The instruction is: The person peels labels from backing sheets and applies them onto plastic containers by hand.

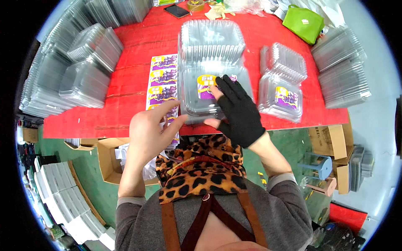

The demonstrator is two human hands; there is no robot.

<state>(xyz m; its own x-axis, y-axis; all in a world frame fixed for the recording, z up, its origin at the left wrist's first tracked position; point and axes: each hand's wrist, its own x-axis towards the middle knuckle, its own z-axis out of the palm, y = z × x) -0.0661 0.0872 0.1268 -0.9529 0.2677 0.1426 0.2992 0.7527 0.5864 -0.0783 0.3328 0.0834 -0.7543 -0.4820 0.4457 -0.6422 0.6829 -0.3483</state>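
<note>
My right hand [240, 112], in a black glove with some bare fingertips, lies flat on the lid of a clear plastic clamshell box [191, 85]. Partly under its fingers is a purple and yellow grape label [205, 87] on that lid. My left hand [151, 129] is bare and holds nothing. Its thumb and forefinger are spread beside the box's near left corner; whether they touch it I cannot tell. Beneath this hand runs a strip of grape labels [162, 78], which hangs over the table edge.
Behind the box stands a stack of clear boxes [212, 39]. A smaller labelled box [272, 109] sits to the right on the red table [132, 83]. More box stacks [81, 81] line both sides. A phone [176, 11] and green bag [302, 25] lie at the back.
</note>
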